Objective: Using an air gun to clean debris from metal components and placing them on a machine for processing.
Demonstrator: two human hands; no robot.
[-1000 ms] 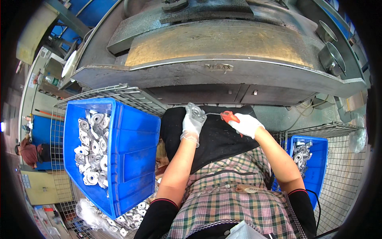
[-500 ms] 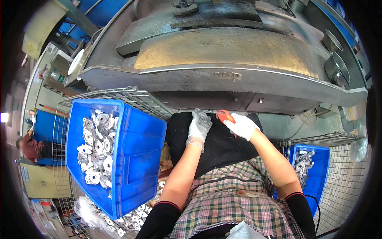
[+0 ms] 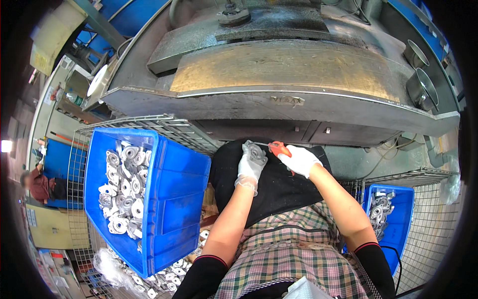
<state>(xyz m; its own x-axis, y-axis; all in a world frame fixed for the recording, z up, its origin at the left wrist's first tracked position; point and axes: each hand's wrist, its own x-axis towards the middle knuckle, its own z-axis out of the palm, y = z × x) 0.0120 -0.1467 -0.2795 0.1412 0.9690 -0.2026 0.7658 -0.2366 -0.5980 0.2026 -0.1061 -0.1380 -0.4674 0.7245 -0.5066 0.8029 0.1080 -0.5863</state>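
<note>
My left hand (image 3: 251,167), in a white glove with a clear plastic cuff, is closed around a grey cast metal part (image 3: 255,152) and holds it over the black cloth on my lap. Just to the right, my right hand (image 3: 301,160), also white-gloved, grips a red-handled hand tool (image 3: 279,149). The red end of the tool points left and sits close beside the casting. Whether they touch I cannot tell, and its exact kind is hidden by my fingers.
A blue bin (image 3: 179,189) of similar castings stands at my left on a wire cage, more castings below it. Another blue bin (image 3: 403,209) with castings is at my right. Ahead is a metal workbench (image 3: 279,104) with two metal cups (image 3: 422,89). A person (image 3: 42,184) is far left.
The tool and the casting are slightly closer together. Both hands keep their grips. The whole view has shifted a little, with the bench and bins appearing slightly lower.
</note>
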